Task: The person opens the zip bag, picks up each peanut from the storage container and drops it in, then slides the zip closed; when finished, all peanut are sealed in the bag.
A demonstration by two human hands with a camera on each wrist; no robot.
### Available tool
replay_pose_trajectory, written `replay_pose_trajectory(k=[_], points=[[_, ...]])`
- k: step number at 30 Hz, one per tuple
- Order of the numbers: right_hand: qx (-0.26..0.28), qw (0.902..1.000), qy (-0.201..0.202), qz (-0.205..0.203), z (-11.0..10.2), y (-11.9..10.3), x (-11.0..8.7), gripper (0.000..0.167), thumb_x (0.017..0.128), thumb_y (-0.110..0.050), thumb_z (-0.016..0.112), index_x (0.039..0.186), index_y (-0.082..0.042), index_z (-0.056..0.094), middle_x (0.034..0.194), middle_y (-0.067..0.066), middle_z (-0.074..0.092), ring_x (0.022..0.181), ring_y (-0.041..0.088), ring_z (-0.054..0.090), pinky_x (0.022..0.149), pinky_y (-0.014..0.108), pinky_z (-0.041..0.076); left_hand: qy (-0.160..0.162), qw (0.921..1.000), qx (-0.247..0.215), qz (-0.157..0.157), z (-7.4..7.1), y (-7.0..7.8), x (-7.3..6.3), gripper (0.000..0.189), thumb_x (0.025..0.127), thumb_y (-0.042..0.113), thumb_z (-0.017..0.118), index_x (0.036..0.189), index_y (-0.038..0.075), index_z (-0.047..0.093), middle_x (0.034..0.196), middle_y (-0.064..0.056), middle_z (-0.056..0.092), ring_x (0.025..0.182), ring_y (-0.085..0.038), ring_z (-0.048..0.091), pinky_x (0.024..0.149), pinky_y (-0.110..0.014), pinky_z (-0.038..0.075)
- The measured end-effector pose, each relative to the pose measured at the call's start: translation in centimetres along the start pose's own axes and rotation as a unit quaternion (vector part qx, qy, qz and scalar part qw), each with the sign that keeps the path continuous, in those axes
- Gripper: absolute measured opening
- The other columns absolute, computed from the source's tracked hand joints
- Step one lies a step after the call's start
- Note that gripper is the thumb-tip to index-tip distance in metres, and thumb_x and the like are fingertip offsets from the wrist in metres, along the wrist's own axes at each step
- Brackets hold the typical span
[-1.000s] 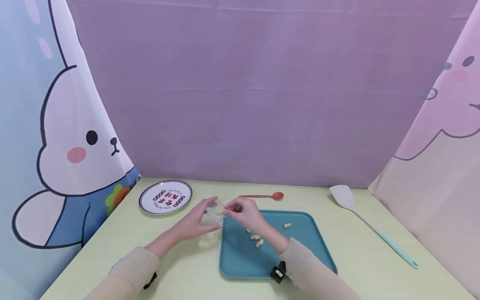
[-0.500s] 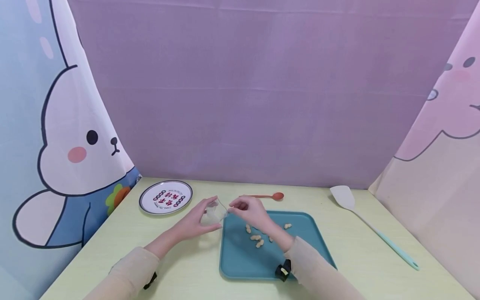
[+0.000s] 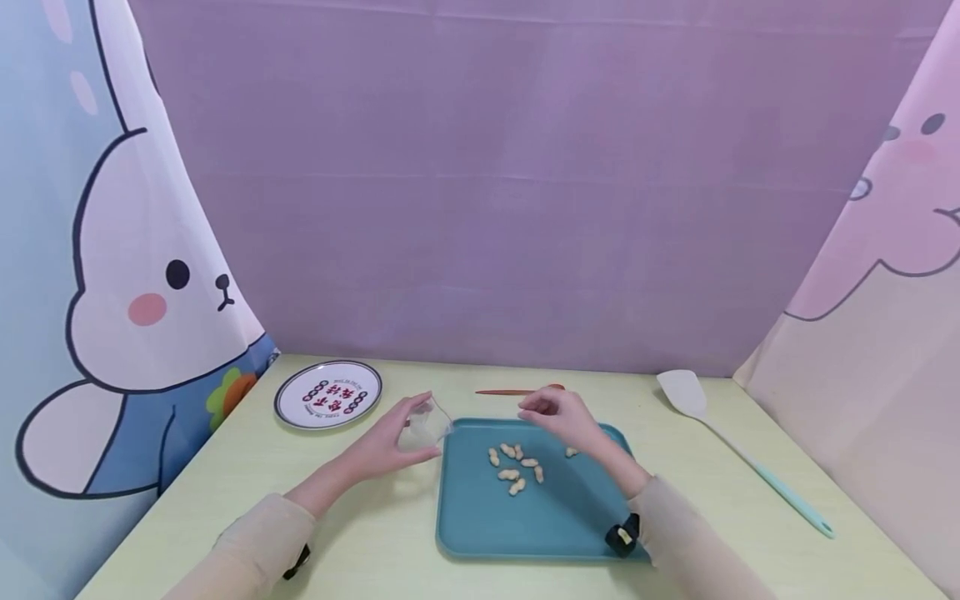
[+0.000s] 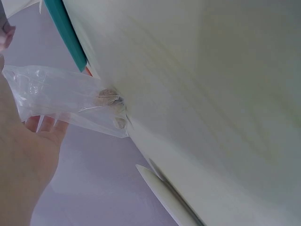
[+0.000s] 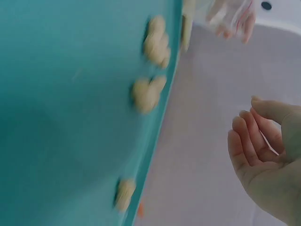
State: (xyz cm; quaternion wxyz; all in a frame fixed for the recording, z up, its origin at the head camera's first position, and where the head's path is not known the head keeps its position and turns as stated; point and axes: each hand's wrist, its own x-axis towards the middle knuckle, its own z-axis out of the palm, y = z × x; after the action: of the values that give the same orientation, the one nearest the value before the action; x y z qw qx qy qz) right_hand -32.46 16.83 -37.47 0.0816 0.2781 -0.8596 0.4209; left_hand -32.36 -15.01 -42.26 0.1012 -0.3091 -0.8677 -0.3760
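My left hand grips a clear plastic bag left of the tray's far corner, fingers and thumb around its mouth. In the left wrist view, a few peanuts show at the bottom of the bag. Over the far right part of the teal tray hovers my right hand. Its fingers are loosely bent and hold nothing, as the right wrist view of the hand shows. Several peanuts lie loose on the tray, mostly left of centre. One peanut is partly covered by the right wrist.
A white plate with red lettering sits at the back left. Behind the tray lies a red spoon, its bowl mostly hidden by the right hand. A turner with a mint handle rests along the right side.
My right hand has left the bag's mouth and moved right across the tray, uncovering more peanuts. The left hand keeps the bag in nearly the same spot.
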Motion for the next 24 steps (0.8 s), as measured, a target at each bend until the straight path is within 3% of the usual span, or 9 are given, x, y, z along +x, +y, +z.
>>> replay_pose_trajectory(k=[5, 7, 11, 20, 24], points=[[-0.031, 0.9989, 0.000, 0.035, -1.8, 1.9, -0.7, 0.017, 0.087, -0.015, 0.066, 0.100, -0.005, 0.069, 0.090, 0.008, 0.068, 0.078, 0.015, 0.063, 0.067, 0.022, 0.054, 0.001, 1.0000, 0.000, 0.001, -0.2, 0.0, -0.1, 0.087, 0.079, 0.045, 0.072, 0.144, 0.006, 0.030, 0.133, -0.011, 0.051, 0.124, -0.027, 0.048, 0.100, -0.043, 0.046], [-0.044, 0.9983, -0.006, 0.038, -2.1, 3.7, -0.8, 0.018, 0.087, -0.019, 0.067, 0.100, -0.006, 0.069, 0.091, 0.006, 0.069, 0.079, 0.013, 0.062, 0.068, 0.022, 0.054, 0.001, 1.0000, 0.001, 0.000, -0.2, 0.0, -0.1, 0.087, 0.079, 0.046, 0.071, 0.144, 0.006, 0.030, 0.133, -0.011, 0.051, 0.124, -0.027, 0.048, 0.100, -0.042, 0.046], [-0.066, 0.9969, -0.031, 0.029, -2.8, 5.0, -1.2, 0.021, 0.088, -0.017, 0.066, 0.101, -0.001, 0.068, 0.092, 0.009, 0.069, 0.081, 0.016, 0.064, 0.070, 0.021, 0.053, 0.003, 1.0000, 0.002, 0.000, -0.3, 0.0, -0.2, 0.087, 0.079, 0.045, 0.072, 0.144, 0.006, 0.030, 0.132, -0.010, 0.051, 0.124, -0.027, 0.048, 0.100, -0.042, 0.046], [-0.059, 0.9919, -0.096, 0.059, -3.7, 6.3, -1.9, 0.024, 0.087, -0.013, 0.066, 0.104, 0.005, 0.066, 0.093, 0.013, 0.068, 0.084, 0.019, 0.063, 0.072, 0.021, 0.053, 0.000, 1.0000, 0.001, 0.002, -0.3, 0.0, -0.2, 0.087, 0.079, 0.044, 0.072, 0.144, 0.005, 0.030, 0.132, -0.011, 0.051, 0.125, -0.026, 0.048, 0.100, -0.042, 0.046], [-0.057, 0.9869, -0.121, 0.090, -3.9, 6.8, -2.2, 0.024, 0.085, -0.013, 0.068, 0.104, 0.003, 0.066, 0.095, 0.012, 0.069, 0.085, 0.018, 0.063, 0.072, 0.024, 0.053, 0.000, 1.0000, 0.003, 0.002, -0.2, 0.0, -0.1, 0.086, 0.079, 0.046, 0.071, 0.145, 0.006, 0.030, 0.133, -0.010, 0.051, 0.125, -0.026, 0.048, 0.100, -0.042, 0.046]])
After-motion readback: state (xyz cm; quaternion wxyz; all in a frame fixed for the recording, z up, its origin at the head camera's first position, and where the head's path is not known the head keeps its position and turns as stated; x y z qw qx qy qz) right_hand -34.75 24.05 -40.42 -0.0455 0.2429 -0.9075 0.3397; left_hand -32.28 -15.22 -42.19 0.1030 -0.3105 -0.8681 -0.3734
